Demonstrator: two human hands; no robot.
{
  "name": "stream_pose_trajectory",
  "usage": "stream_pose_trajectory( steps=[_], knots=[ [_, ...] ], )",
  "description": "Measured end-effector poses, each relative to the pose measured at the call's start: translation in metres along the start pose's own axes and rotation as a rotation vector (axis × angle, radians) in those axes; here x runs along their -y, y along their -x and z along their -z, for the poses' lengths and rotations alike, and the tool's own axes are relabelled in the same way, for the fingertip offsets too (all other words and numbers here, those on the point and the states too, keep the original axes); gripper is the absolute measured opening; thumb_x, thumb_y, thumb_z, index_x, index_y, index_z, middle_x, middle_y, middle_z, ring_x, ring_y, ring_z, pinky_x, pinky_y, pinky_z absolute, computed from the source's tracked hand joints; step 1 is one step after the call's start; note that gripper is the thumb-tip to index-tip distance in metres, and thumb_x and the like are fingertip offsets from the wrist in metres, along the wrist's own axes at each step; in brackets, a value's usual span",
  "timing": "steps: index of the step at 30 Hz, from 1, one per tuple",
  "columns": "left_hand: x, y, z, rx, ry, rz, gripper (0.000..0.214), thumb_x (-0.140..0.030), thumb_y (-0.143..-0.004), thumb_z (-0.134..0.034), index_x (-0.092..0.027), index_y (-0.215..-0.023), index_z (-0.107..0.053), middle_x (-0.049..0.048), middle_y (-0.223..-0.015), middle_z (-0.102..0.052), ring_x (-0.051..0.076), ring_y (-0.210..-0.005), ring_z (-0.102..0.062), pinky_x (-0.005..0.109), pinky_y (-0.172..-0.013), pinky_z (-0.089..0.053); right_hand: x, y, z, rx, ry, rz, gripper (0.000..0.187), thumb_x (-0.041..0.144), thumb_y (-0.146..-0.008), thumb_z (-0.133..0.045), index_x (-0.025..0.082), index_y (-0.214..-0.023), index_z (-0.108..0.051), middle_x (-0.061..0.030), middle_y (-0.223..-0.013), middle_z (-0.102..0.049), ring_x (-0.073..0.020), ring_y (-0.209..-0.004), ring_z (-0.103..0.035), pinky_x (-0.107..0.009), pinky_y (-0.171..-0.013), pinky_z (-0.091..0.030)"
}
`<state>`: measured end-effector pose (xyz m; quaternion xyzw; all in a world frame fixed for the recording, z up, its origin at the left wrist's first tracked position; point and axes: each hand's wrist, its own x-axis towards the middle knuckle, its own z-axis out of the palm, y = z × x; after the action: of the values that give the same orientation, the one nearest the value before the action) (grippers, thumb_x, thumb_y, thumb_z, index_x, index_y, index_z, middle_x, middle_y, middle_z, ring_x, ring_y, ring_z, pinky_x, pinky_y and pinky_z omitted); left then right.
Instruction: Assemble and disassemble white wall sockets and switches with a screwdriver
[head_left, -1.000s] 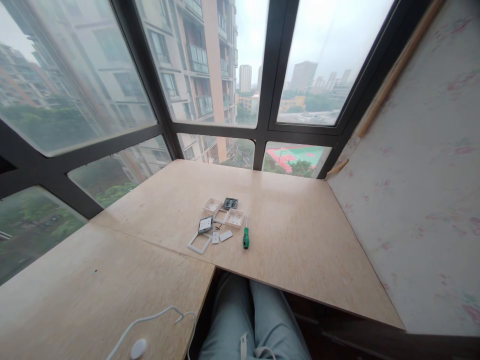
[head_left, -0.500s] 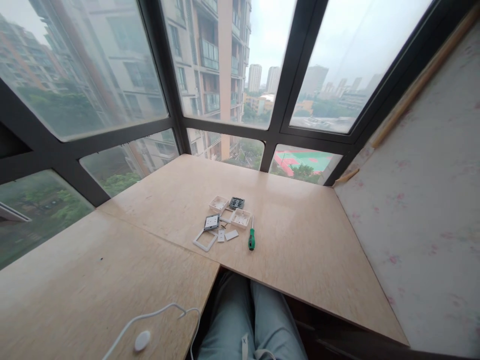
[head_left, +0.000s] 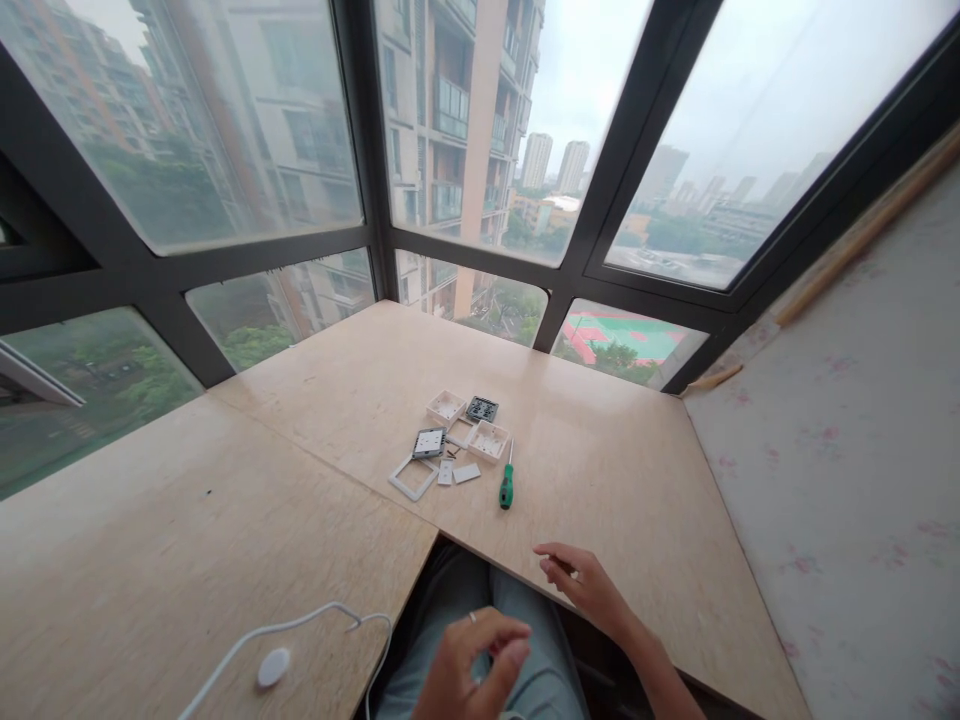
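Note:
My left hand point(head_left: 476, 655) hovers over my lap, fingers bent and thumb apart, with nothing in it. Just above the table's front edge is my right hand point(head_left: 585, 582), fingers loosely spread and also holding nothing. Nearest to it lies a green-handled screwdriver point(head_left: 506, 488), its shaft pointing away. Left of that sit two white plastic mounting boxes point(head_left: 488, 441), a grey switch module point(head_left: 482, 408) and another module with a white face point(head_left: 429, 443). A white square frame point(head_left: 401, 489), two small white plates point(head_left: 466, 473) and some dark screws point(head_left: 454, 452) lie close by.
The wooden tabletop point(head_left: 637, 480) has a cut-out corner where my legs point(head_left: 450, 590) are. At the left lie a white cable point(head_left: 277, 628) and a round white disc point(head_left: 274, 667). Dark window frames point(head_left: 381, 200) and a papered wall point(head_left: 847, 480) border the table.
Both my hands have come into view from below. The camera view has shifted slightly; the parts and screwdriver lie as before.

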<state>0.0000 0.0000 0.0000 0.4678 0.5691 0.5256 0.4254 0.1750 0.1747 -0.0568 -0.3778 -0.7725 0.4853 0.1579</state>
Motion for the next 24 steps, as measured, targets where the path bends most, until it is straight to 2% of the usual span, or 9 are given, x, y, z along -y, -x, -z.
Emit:
stream_pose_trajectory(
  steps=[2,3,5,8,10,14,17,20,24],
  knots=[
    [0.011,-0.021,-0.005,-0.035,0.011,0.055,0.038,-0.049,-0.09,-0.05,-0.021,-0.097,-0.074,0.0086,-0.085,-0.073,0.021,-0.078,-0.068,0.031,-0.075,-0.053,-0.006,0.005,-0.001,0.015,-0.006,-0.017,0.045,0.047,-0.09,-0.048,0.014,-0.111,-0.068,-0.0069,-0.078,-0.068,-0.0174,-0.068,-0.061,-0.028,-0.065,-0.05],
    [0.016,-0.029,-0.004,-0.064,0.026,0.079,0.04,-0.05,-0.09,-0.048,-0.019,-0.092,-0.073,0.0085,-0.083,-0.073,0.021,-0.076,-0.068,0.03,-0.072,-0.053,-0.009,0.007,-0.001,0.02,-0.017,-0.024,0.045,0.047,-0.091,-0.046,0.014,-0.11,-0.068,-0.0066,-0.077,-0.067,-0.0172,-0.068,-0.061,-0.028,-0.065,-0.05],
    [0.025,-0.041,-0.002,-0.104,-0.022,0.102,0.043,-0.051,-0.091,-0.047,-0.016,-0.082,-0.071,0.0071,-0.073,-0.071,0.02,-0.072,-0.066,0.028,-0.07,-0.051,-0.015,0.013,0.0,0.02,-0.043,-0.03,0.043,0.047,-0.092,-0.044,0.014,-0.1,-0.07,-0.0061,-0.074,-0.066,-0.0166,-0.065,-0.061,-0.028,-0.064,-0.049],
    [0.035,-0.053,0.002,-0.128,-0.088,0.116,0.041,-0.05,-0.088,-0.051,-0.016,-0.078,-0.072,0.0054,-0.068,-0.069,0.02,-0.069,-0.064,0.026,-0.067,-0.049,-0.029,0.023,0.006,-0.006,-0.065,-0.038,0.042,0.048,-0.09,-0.046,0.014,-0.09,-0.07,-0.0069,-0.074,-0.067,-0.017,-0.064,-0.061,-0.028,-0.063,-0.049],
    [0.041,-0.061,0.001,-0.151,-0.094,0.131,0.04,-0.05,-0.085,-0.055,-0.015,-0.074,-0.072,0.0056,-0.068,-0.069,0.02,-0.07,-0.064,0.026,-0.067,-0.049,-0.042,0.03,0.011,-0.048,-0.07,-0.057,0.042,0.05,-0.088,-0.049,0.014,-0.09,-0.072,-0.0084,-0.079,-0.069,-0.0179,-0.067,-0.063,-0.028,-0.063,-0.05],
    [0.055,-0.082,-0.006,-0.23,-0.059,0.159,0.032,-0.046,-0.076,-0.065,-0.015,-0.081,-0.073,0.0068,-0.079,-0.072,0.021,-0.075,-0.066,0.027,-0.07,-0.05,-0.072,0.044,0.023,-0.148,-0.077,-0.108,0.042,0.053,-0.084,-0.055,0.016,-0.089,-0.075,-0.0097,-0.085,-0.071,-0.0201,-0.072,-0.065,-0.029,-0.066,-0.053],
    [0.062,-0.099,-0.009,-0.328,-0.116,0.165,0.028,-0.043,-0.069,-0.07,-0.016,-0.072,-0.067,0.0043,-0.071,-0.069,0.019,-0.066,-0.063,0.026,-0.062,-0.048,-0.091,0.052,0.03,-0.259,-0.096,-0.162,0.044,0.057,-0.08,-0.059,0.017,-0.09,-0.075,-0.0094,-0.083,-0.072,-0.021,-0.072,-0.066,-0.029,-0.065,-0.054],
    [0.064,-0.113,-0.007,-0.346,-0.171,0.149,0.027,-0.044,-0.072,-0.066,-0.017,-0.066,-0.062,0.0016,-0.064,-0.066,0.018,-0.064,-0.062,0.026,-0.063,-0.046,-0.103,0.057,0.038,-0.345,-0.146,-0.206,0.049,0.061,-0.076,-0.061,0.017,-0.092,-0.075,-0.0091,-0.08,-0.071,-0.0217,-0.07,-0.066,-0.03,-0.063,-0.055],
    [0.066,-0.125,-0.003,-0.334,-0.287,0.138,0.03,-0.046,-0.082,-0.056,-0.02,-0.069,-0.061,0.0012,-0.064,-0.067,0.019,-0.066,-0.065,0.027,-0.067,-0.046,-0.111,0.059,0.045,-0.354,-0.216,-0.241,0.051,0.061,-0.075,-0.062,0.016,-0.094,-0.074,-0.0073,-0.075,-0.069,-0.0212,-0.066,-0.065,-0.031,-0.06,-0.055]
  ],
)
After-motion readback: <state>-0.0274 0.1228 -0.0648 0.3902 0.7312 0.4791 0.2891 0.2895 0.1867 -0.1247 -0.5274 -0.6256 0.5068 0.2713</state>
